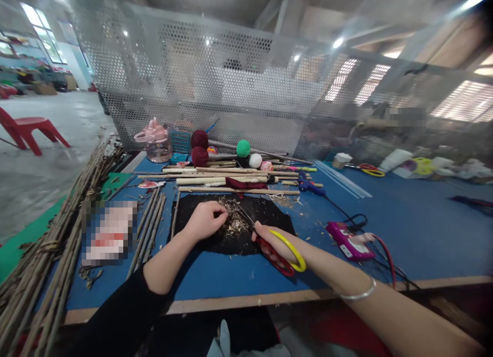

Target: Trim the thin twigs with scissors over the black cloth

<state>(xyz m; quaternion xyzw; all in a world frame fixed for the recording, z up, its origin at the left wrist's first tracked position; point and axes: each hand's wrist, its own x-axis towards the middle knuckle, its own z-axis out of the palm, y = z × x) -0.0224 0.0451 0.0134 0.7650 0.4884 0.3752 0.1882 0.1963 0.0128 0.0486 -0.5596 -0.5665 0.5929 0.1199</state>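
Observation:
My right hand (274, 239) is wrapped round scissors (288, 250) with red and yellow handles, their blades pointing forward and left. The blade tips lie over a pile of small wood chips (236, 224) on a black cloth (265, 213). At the left edge of the pile is my left hand (208, 219), its fingers pinched together; anything between them is too small to make out. The cloth lies on a blue table (219, 275).
Long sticks (57, 244) are bundled at the left, with shorter sticks (148, 228) beside the cloth. Behind it lie poles (239, 191), yarn balls (243, 148) and a blue glue gun (310, 186). A purple power strip (350, 242) with cords is at the right.

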